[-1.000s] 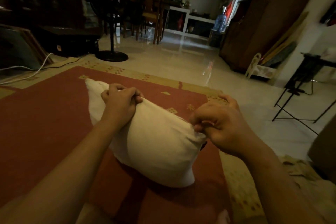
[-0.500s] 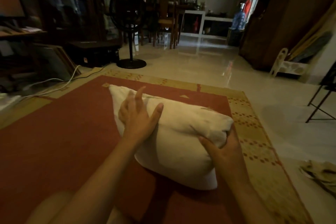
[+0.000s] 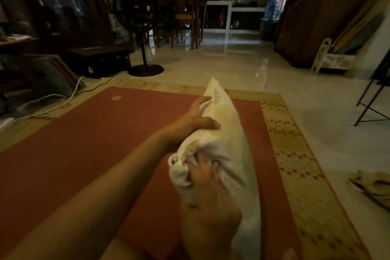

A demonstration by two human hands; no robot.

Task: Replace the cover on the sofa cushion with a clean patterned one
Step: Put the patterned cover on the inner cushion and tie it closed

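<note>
The right hand (image 3: 207, 183) is gripping bunched fabric at the six-o'clock corner of the cushion (image 3: 230, 133), which is standing on edge over the rug (image 3: 101, 133), while the left hand (image 3: 199, 119) is pressing straight-fingered against its nine-o'clock side.

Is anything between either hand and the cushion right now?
Nothing visible. The left hand lies flat against the side of the cushion, and the right hand grips its bunched near end; both touch the fabric directly.
</note>
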